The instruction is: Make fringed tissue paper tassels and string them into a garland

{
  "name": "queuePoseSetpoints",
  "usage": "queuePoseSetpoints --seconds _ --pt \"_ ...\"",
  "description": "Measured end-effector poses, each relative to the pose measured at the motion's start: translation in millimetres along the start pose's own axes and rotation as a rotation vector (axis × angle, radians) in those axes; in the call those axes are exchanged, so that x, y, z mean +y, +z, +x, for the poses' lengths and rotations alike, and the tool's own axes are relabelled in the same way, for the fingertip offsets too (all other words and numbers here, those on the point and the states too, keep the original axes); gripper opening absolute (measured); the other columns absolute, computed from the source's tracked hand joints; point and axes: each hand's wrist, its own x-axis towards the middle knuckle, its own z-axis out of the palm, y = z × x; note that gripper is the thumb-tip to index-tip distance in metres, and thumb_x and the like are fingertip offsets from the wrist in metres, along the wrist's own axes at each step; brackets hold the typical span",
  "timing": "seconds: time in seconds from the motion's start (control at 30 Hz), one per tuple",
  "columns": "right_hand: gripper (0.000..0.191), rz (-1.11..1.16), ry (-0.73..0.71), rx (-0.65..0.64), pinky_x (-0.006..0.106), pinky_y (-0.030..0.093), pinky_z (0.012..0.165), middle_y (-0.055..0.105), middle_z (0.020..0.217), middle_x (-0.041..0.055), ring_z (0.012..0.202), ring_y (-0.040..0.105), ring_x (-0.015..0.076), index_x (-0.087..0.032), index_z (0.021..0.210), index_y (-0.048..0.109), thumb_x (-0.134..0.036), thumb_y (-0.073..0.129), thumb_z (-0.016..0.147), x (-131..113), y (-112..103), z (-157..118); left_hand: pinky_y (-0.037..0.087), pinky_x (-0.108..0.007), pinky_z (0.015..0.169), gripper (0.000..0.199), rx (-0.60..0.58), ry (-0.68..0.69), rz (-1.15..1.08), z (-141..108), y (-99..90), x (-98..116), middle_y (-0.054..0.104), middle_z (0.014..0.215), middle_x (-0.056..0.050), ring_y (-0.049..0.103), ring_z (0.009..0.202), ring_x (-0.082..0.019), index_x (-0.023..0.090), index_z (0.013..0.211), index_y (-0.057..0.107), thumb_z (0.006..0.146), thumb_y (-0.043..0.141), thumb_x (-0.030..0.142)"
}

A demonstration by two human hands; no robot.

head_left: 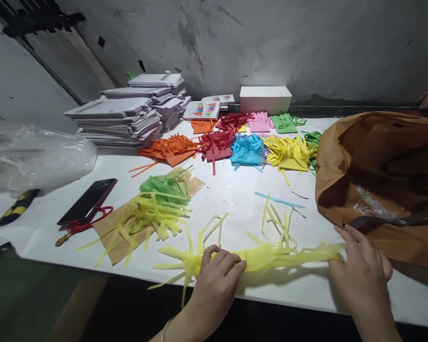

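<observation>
A fringed yellow tissue-paper tassel (267, 256) stretches sideways near the table's front edge. My left hand (219, 278) is closed on its middle, knuckles up, with cut strips splaying out to the left. At the right end, the gathered strips run into the closed fingers of my right hand (360, 270). My right fingertips are partly hidden. Loose yellow strips (278, 221) lie just behind the tassel. To the left, more fringed yellow paper (150, 211) and a green fringed bundle (166, 187) rest on a brown paper sheet (109, 235).
Folded fringed bundles, among them orange (173, 149), blue (248, 151) and yellow (292, 154), line the back. Behind stand stacked white packs (117, 123) and a white box (266, 98). A phone (87, 202) and cutter (17, 207) lie left; a brown bag (337, 175) stands right.
</observation>
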Motion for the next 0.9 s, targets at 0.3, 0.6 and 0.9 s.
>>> queuePoseSetpoints --seconds 0.3,0.6,0.9 --pt "0.033 0.517 -0.687 -0.121 0.052 0.026 0.121 0.072 0.116 0.0091 0.121 0.061 0.0246 -0.012 0.119 0.065 -0.003 0.045 0.094 -84.2 -15.7 -12.7 0.032 -0.041 0.092 0.026 -0.054 0.034 -0.023 4.0 6.6 0.7 0.072 0.085 -0.001 0.059 0.078 -0.018 0.02 0.1 0.064 0.102 0.04 0.01" --pt "0.02 0.613 -0.536 -0.167 0.047 0.033 0.108 0.075 0.101 0.0051 0.106 0.064 0.0219 -0.016 0.103 0.067 -0.012 0.047 0.101 -66.9 -2.1 -31.3 0.032 -0.038 0.088 0.023 -0.118 -0.102 -0.09 -21.4 -1.4 -6.3 0.071 0.09 -0.001 0.058 0.081 -0.018 0.021 0.096 0.064 0.103 0.042 0.015" --pt "0.021 0.214 -0.21 -0.21 0.05 0.034 0.092 0.063 0.079 0.0053 0.086 0.06 0.0256 -0.02 0.078 0.058 -0.021 0.051 0.097 -86.8 5.5 -17.8 0.032 -0.044 0.081 0.029 -0.322 -0.363 0.26 10.2 8.0 -4.0 0.063 0.072 -0.004 0.057 0.073 -0.023 0.019 0.073 0.06 0.098 0.045 0.02"
